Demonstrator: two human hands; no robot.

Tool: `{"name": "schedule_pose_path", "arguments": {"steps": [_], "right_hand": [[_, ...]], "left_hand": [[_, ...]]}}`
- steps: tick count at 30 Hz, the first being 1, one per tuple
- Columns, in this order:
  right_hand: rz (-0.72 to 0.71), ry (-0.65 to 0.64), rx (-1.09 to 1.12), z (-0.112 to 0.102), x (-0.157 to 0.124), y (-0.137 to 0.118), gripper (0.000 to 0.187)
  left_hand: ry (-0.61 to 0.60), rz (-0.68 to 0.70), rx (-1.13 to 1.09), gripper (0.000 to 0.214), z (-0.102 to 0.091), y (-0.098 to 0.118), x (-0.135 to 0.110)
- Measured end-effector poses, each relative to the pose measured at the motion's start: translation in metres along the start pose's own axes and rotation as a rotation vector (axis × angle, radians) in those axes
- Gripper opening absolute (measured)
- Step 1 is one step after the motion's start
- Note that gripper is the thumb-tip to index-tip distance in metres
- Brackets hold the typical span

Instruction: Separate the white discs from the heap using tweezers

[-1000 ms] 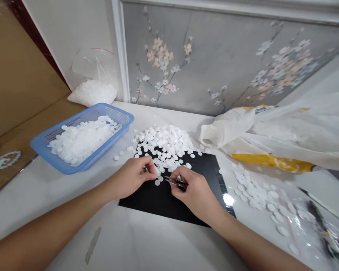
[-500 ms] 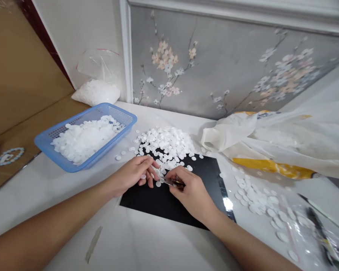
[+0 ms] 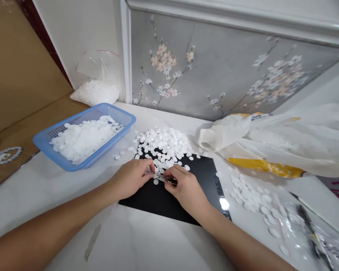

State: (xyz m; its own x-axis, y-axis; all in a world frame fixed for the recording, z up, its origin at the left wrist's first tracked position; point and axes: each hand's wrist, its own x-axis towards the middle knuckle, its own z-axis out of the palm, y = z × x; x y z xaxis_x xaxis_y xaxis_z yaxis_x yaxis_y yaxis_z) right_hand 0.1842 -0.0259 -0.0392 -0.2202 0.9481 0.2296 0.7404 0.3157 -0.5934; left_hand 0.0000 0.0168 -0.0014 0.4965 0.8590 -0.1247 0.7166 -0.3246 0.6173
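A black mat (image 3: 186, 195) lies on the white table with a heap of small white discs (image 3: 165, 145) at its far edge. My left hand (image 3: 132, 177) rests on the mat's left side, fingers curled and pinched on a white disc at the heap's near edge. My right hand (image 3: 183, 186) is closed round metal tweezers (image 3: 165, 178), whose tips point left toward the left fingertips. The two hands nearly touch. One loose disc (image 3: 156, 182) lies on the mat just below the fingertips.
A blue basket (image 3: 45, 141) of white discs stands at the left, with a clear bag of more discs (image 3: 94, 92) behind it. A white and yellow plastic bag (image 3: 271, 143) lies at the right, with scattered discs (image 3: 251, 192) and a dark pen (image 3: 307, 226) near it.
My right hand has moved left with the tweezers until their tips meet my left fingertips. My left fingers spread briefly, then curled again. The view shifted slightly.
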Motion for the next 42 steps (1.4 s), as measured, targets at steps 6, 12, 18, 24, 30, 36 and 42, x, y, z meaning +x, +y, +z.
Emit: {"name": "schedule_pose_path", "arguments": {"steps": [6,12,18,24,30,36,42], "right_hand": [[0.175,0.000,0.263,-0.012,-0.002,0.000,0.009],[0.280,-0.008,0.607,-0.014,-0.003,0.003,0.007],[0.300,-0.028,0.622,-0.015,0.000,0.002,0.009],[0.264,0.049,0.612,-0.019,0.000,-0.013,0.010],[0.106,0.080,0.529,-0.019,0.001,-0.019,0.014],[0.013,-0.023,0.129,-0.004,0.006,-0.002,0.017],[-0.087,-0.051,-0.059,-0.010,0.001,0.003,0.024]], "left_hand": [[0.038,0.039,0.022,0.015,-0.003,0.003,-0.003],[-0.067,0.179,0.031,0.006,0.003,0.002,-0.003],[-0.068,0.146,-0.021,0.007,0.006,0.001,-0.001],[-0.219,-0.188,-0.913,0.011,0.008,0.016,-0.006],[-0.142,-0.434,-1.293,0.026,0.003,0.014,0.000],[0.080,-0.289,-1.253,0.033,-0.008,0.001,0.006],[-0.005,-0.115,-0.594,0.019,-0.004,-0.004,0.003]]}}
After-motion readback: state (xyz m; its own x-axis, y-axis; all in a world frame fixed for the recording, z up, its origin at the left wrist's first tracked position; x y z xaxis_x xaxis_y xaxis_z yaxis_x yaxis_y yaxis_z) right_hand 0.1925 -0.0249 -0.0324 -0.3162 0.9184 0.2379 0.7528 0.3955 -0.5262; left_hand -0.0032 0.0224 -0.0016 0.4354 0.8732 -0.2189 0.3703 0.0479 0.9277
